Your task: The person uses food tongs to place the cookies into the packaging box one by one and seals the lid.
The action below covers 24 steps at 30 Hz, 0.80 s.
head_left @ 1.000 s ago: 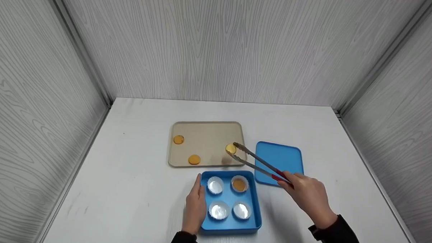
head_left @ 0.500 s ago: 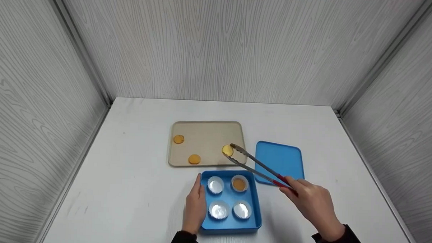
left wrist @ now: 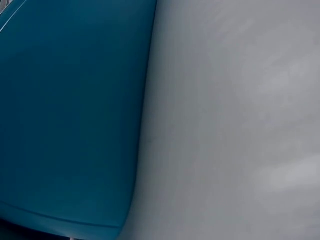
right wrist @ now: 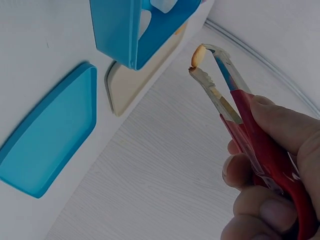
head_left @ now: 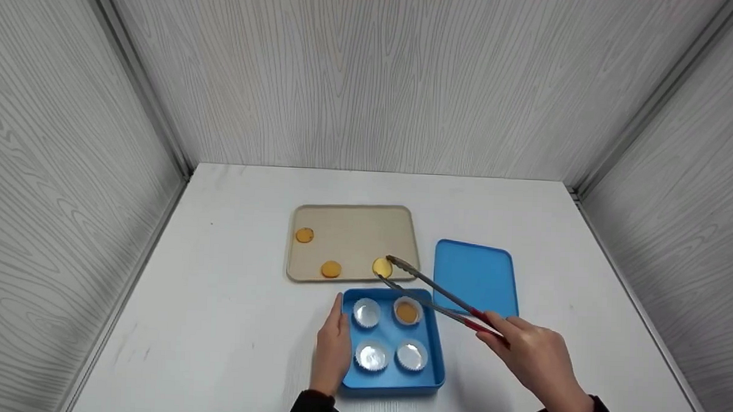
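Observation:
My right hand (head_left: 532, 355) grips red-handled metal tongs (head_left: 440, 291). Between the tong tips is a round yellow cookie (head_left: 382, 267), held up on edge in the right wrist view. In the head view it overlaps the near right part of a beige tray (head_left: 360, 221). My left hand (head_left: 332, 351) lies along the left wall of a blue square box (head_left: 390, 391), fingers straight. Inside the box stand several paper baking cups; the far right one (head_left: 407, 310) holds a cookie, while the far left cup (head_left: 366, 313) is empty. The left wrist view shows only the box wall (left wrist: 70, 115) and the table.
Two more cookies lie on the beige tray, one at its left end (head_left: 304, 235) and one near its front edge (head_left: 331, 269). A blue lid (head_left: 477, 274) lies right of the tray, behind the box. Grey wood-grain panels (head_left: 371, 78) surround the white table (head_left: 217, 298).
The tongs with the cookie have come nearer, down and slightly left in the head view, toward the box's far edge. My right hand has moved down and right; the left hand has stayed put.

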Each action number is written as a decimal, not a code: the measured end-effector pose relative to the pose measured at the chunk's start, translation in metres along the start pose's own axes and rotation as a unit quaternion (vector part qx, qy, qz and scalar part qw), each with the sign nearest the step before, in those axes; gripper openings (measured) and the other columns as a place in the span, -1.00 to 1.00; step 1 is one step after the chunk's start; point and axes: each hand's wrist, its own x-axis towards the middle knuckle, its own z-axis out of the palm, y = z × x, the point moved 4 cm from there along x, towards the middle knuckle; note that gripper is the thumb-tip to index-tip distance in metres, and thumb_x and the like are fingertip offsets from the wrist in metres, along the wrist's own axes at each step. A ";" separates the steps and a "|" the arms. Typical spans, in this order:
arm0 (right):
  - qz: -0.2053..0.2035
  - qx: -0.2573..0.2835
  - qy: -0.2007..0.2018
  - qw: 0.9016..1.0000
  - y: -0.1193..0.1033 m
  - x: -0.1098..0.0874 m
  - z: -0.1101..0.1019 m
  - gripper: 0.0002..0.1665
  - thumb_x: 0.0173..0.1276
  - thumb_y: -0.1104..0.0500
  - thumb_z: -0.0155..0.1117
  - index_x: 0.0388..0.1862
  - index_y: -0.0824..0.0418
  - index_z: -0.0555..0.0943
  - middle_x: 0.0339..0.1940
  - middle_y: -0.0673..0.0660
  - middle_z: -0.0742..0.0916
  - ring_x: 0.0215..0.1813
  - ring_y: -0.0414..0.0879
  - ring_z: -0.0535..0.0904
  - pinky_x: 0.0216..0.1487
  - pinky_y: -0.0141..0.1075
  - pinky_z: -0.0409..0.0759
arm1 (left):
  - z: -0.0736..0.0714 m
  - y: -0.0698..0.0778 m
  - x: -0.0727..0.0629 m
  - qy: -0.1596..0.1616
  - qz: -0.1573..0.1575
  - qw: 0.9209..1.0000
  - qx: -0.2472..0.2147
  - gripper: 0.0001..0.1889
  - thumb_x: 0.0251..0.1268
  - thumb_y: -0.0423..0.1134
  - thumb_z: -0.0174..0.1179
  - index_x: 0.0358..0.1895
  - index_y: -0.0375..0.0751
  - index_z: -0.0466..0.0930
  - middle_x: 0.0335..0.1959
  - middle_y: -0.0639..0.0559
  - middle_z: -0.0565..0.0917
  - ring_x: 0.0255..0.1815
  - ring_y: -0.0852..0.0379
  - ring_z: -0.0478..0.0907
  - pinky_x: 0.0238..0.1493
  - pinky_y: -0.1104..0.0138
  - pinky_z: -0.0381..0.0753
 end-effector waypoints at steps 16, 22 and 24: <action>0.059 0.012 -0.070 0.996 -0.006 -0.017 0.001 -0.58 0.03 0.08 0.70 -0.09 0.08 0.81 -0.66 -0.12 0.59 -0.67 -0.40 0.21 -0.64 -0.55 0.30 | 0.001 -0.001 0.001 0.004 -0.005 1.000 -0.007 -0.47 0.73 -0.12 -0.21 0.65 -0.03 0.12 0.61 0.02 0.25 0.61 -0.07 0.17 0.57 -0.04 0.18; 0.070 0.023 -0.086 0.994 -0.007 -0.023 0.003 -0.59 0.05 0.08 0.69 -0.08 0.08 0.82 -0.65 -0.13 0.58 -0.67 -0.41 0.22 -0.62 -0.55 0.33 | 0.001 0.000 0.000 0.004 -0.005 1.000 -0.005 -0.47 0.73 -0.13 -0.20 0.64 -0.04 0.13 0.61 0.01 0.25 0.61 -0.07 0.16 0.57 -0.05 0.17; 0.072 0.024 -0.090 0.993 -0.007 -0.024 0.003 -0.59 0.05 0.08 0.69 -0.08 0.08 0.82 -0.66 -0.15 0.57 -0.67 -0.42 0.21 -0.62 -0.56 0.32 | 0.001 0.001 0.000 0.001 -0.005 1.000 -0.002 -0.47 0.73 -0.13 -0.21 0.65 -0.03 0.12 0.61 0.01 0.25 0.61 -0.07 0.16 0.57 -0.05 0.17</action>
